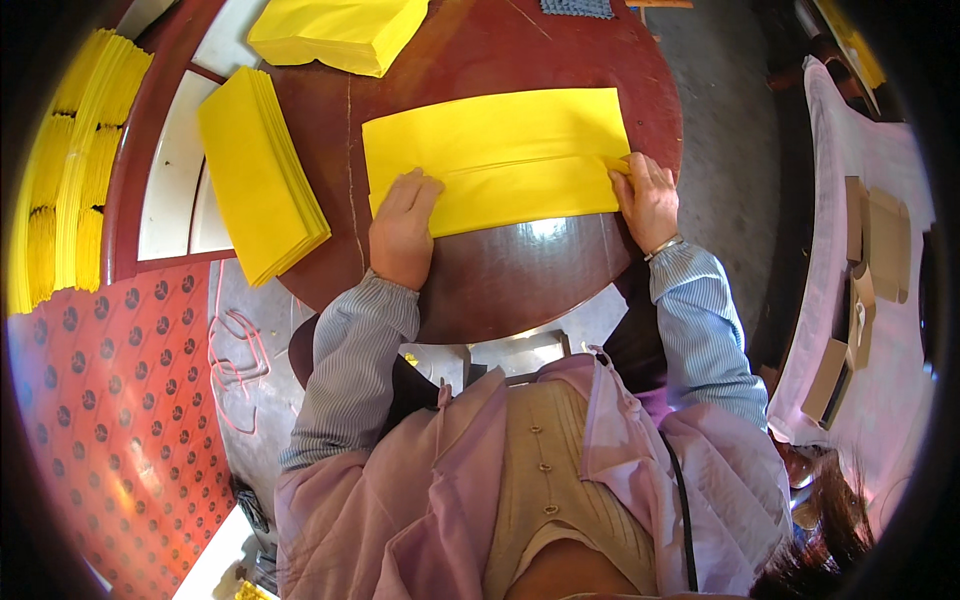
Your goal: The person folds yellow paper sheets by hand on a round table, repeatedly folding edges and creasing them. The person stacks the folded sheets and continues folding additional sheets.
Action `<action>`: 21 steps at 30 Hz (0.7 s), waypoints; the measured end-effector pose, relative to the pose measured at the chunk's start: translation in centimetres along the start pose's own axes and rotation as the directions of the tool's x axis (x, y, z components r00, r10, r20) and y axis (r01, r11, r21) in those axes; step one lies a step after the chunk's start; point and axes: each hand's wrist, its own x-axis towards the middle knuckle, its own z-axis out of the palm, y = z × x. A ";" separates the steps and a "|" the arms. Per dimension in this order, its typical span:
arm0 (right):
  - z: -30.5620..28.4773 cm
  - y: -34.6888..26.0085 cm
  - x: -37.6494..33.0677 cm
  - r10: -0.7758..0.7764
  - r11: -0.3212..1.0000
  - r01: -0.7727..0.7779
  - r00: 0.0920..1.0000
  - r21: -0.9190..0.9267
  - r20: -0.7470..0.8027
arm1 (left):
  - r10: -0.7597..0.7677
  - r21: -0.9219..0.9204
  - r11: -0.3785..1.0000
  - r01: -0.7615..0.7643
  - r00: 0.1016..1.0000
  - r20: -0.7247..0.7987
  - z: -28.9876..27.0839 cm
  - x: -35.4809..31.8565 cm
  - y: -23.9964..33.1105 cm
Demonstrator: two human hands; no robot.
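Note:
A wide yellow paper sheet (490, 125) lies on the dark red round table in front of me, with its near part folded over along a crosswise flap edge. At the sheet's left end, my left hand (405, 225) is closed, its fingers pressed together over the folded layer. My right hand (648, 200) pinches the right end of the fold between thumb and fingers. Left of the sheet rests a thick stack of folded yellow paper (255, 175). Farther back sits another yellow paper bundle (335, 35).
The round table (500, 290) has a rounded near edge close to my body. Tall yellow paper piles (75, 170) stand at the far left above a red patterned sheet (120, 430). Pink cord (235, 360) lies on the floor. Open cardboard boxes (885, 245) rest on a pink-covered table at right.

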 end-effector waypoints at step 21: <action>5.6 -13.8 -0.8 -0.138 0.989 0.143 0.986 -0.047 0.093 | -0.328 0.502 0.833 0.231 0.938 0.112 6.4 -0.9 4.2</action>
